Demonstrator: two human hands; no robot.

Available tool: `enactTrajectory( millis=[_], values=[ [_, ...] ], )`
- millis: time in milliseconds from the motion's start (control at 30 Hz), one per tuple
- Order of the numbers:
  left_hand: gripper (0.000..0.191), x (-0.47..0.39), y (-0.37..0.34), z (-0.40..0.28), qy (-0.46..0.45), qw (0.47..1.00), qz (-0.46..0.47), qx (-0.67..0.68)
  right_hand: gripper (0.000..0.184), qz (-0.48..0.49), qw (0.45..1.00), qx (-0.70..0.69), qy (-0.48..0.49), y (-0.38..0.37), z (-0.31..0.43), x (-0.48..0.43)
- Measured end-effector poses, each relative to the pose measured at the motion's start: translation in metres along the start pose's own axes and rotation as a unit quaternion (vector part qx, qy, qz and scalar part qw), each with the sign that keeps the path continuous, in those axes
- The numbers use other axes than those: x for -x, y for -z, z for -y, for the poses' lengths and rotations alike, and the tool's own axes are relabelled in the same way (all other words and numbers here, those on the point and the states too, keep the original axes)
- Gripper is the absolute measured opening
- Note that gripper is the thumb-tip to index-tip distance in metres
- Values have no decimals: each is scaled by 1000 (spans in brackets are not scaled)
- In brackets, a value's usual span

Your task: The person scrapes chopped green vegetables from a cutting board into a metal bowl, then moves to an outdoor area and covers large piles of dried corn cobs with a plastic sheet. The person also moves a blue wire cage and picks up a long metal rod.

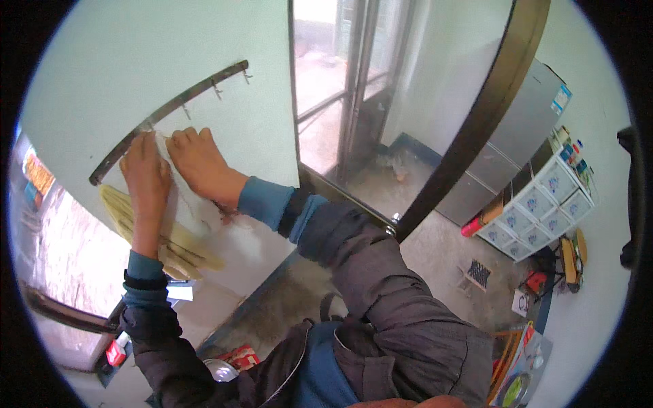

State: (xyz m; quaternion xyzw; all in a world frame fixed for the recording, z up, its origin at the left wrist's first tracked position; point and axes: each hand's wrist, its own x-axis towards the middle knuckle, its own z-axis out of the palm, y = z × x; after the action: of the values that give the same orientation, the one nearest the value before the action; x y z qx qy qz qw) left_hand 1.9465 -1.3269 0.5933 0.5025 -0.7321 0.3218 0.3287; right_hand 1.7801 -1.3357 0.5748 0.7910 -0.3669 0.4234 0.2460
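A dark wall-mounted hook rail (191,93) runs slantwise across the pale wall, with several small metal hooks below it. Just under the rail, my left hand (148,176) and my right hand (199,160) are close together, fingers curled at the top of a whitish cloth or thin sheet (187,209). Both hands seem to grip its upper edge, near one hook. A yellowish-green cloth (116,211) hangs behind and beside my left wrist, its lower part spreading below. Part of the whitish item is hidden by my hands.
A glazed metal door (357,92) stands beyond the dark frame post (472,117). At right are a grey refrigerator (528,115) and a white drawer unit (535,214). Lower left, a red-and-white container (116,353) and a metal bowl (221,370) sit low.
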Motion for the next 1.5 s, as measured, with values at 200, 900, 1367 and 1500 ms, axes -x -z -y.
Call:
enactTrajectory(
  millis=[200, 900, 1367, 1500],
  values=[
    [55, -10, -8, -20, 11, 999, -52, 7, 58, 80, 989, -117, -43, 35, 19, 94],
    [40, 417, -44, -398, 211, 686, 601, 352, 26, 128, 412, -133, -892, 550, 91, 904],
    [38, 385, -71, -646, 86, 585, 644, 486, 41, -121, 252, -207, -938, 648, 153, 996],
    [36, 411, -125, -689, 113, 550, 692, 454, 40, -127, 239, -184, -945, 655, 88, 994]
  ],
)
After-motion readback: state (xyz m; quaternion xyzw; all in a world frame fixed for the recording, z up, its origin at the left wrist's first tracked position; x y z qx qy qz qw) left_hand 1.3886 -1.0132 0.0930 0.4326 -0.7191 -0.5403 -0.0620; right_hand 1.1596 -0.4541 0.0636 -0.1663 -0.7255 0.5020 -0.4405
